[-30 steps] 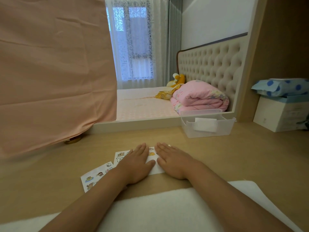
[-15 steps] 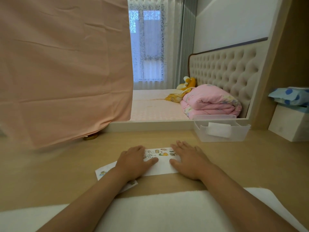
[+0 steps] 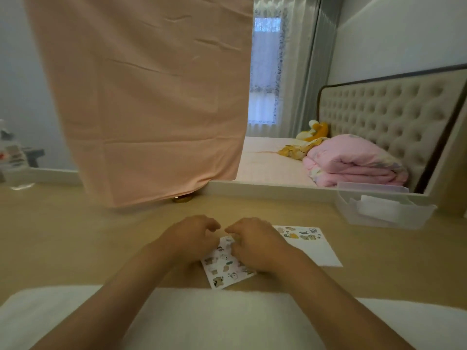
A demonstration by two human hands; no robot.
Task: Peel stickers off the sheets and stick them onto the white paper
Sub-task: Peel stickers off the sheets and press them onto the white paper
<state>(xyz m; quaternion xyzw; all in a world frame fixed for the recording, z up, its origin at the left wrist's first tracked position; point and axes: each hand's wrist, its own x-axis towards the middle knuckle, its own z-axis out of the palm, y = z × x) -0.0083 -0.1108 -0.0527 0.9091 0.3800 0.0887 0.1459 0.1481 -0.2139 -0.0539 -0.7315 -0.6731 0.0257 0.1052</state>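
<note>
Trouble could be made by a rushed pull. The sticker sheet (image 3: pixel 225 269) is laid flat on the table (image 3: pixel 75 236), and the white paper (image 3: pixel 316 251) is laid just beside it on the right, with a few stickers (image 3: pixel 300 233) stuck near its far edge. The left hand (image 3: pixel 187 238) and right hand (image 3: pixel 255 243) are curled over the sheet's top end; whether a sticker is pinched cannot be told. If the sheet is not held down, it may be lifted too, and a sticker may be torn or folded.

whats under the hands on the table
A sticker sheet lies under the left hand and right hand, with its near part showing. Its far part is covered, so whether either hand pinches a sticker cannot be seen.
</note>
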